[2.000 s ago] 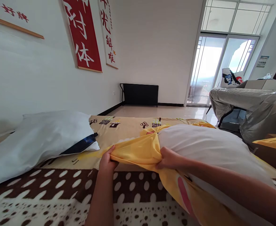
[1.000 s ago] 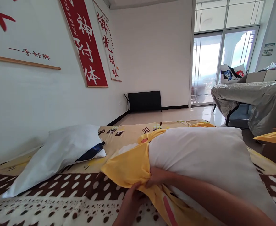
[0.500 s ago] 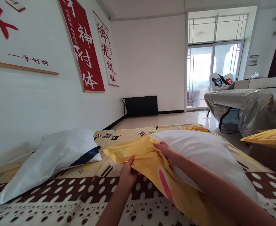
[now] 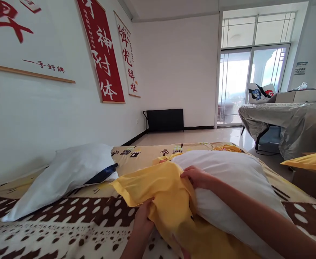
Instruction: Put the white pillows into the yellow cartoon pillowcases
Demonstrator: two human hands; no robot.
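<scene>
A bare white pillow (image 4: 236, 183) lies on the patterned bed (image 4: 66, 219) in front of me, partly inside a yellow pillowcase (image 4: 163, 194). My left hand (image 4: 143, 217) is closed on the lower edge of the yellow pillowcase near its opening. My right hand (image 4: 197, 177) rests on top of the white pillow and pinches the upper edge of the pillowcase opening. A pink mark on the case shows at the bottom edge of the view.
A second white pillow (image 4: 63, 176) with a dark blue band lies to the left by the wall. A grey covered table (image 4: 290, 122) stands at the right, a yellow cushion (image 4: 309, 161) beside it. A black rack (image 4: 165, 119) and glass doors (image 4: 251, 82) are at the back.
Both hands kept hold of the yellow pillowcase and shifted along its opening; the case now bunches lower and covers more of the white pillow's near end. The camera has tilted and swung slightly.
</scene>
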